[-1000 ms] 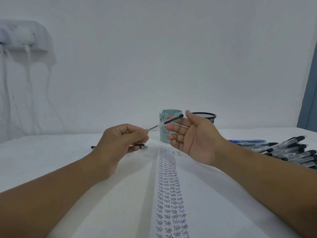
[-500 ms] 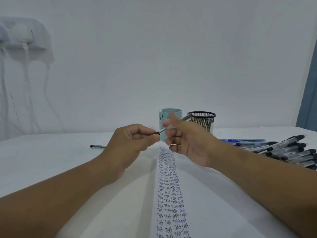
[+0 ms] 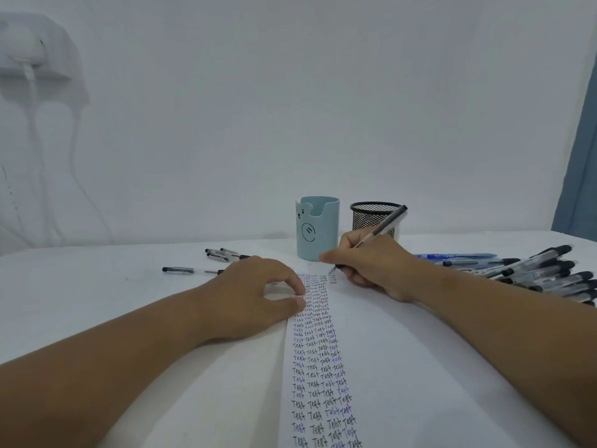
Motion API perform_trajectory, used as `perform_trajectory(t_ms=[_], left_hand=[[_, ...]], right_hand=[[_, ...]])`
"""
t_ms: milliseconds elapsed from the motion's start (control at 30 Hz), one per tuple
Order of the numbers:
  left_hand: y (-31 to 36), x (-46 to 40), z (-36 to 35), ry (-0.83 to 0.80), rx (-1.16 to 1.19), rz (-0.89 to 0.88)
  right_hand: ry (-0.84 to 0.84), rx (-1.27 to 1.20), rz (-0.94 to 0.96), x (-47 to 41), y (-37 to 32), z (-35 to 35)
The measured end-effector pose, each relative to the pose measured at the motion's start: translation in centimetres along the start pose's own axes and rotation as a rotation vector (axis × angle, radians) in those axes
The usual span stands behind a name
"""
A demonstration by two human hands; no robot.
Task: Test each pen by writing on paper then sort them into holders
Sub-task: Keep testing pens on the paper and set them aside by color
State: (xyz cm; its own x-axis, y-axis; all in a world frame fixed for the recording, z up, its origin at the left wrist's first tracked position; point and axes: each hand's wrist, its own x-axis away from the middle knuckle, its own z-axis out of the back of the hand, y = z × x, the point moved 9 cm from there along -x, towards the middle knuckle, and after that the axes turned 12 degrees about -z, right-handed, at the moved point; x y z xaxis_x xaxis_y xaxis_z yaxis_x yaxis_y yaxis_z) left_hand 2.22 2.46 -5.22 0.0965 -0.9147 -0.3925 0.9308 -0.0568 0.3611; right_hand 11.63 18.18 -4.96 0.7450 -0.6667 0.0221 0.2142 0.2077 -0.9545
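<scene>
We have brought the pen (image 3: 381, 228) down to the paper (image 3: 403, 367); our right hand (image 3: 371, 266) grips it, tip at the far rows. Our left hand (image 3: 258, 292) (fingers curled, holding nothing) now rests on the sheet, so testing begins.

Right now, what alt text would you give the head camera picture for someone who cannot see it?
A right hand holds a pen with its tip on white paper filled with rows of "Test", while the left hand rests on the sheet. Behind stand a blue cup and a mesh holder; a pile of pens lies right.
</scene>
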Motion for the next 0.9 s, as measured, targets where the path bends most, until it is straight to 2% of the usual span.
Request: perform_trajectory(t_ms=[167, 367, 900], left_hand=[[-0.31, 0.07, -0.13, -0.023, 0.024, 0.003], [-0.52, 0.06, -0.35, -0.02, 0.059, -0.003], [-0.57, -0.04, -0.43, -0.041, 0.04, -0.015]], right_hand=[[-0.036, 0.066, 0.016, 0.03, -0.24, -0.78], [0.099, 0.233, 0.115, -0.34, -0.34, -0.15], [0.063, 0.268, 0.153, -0.55, -0.39, -0.54]])
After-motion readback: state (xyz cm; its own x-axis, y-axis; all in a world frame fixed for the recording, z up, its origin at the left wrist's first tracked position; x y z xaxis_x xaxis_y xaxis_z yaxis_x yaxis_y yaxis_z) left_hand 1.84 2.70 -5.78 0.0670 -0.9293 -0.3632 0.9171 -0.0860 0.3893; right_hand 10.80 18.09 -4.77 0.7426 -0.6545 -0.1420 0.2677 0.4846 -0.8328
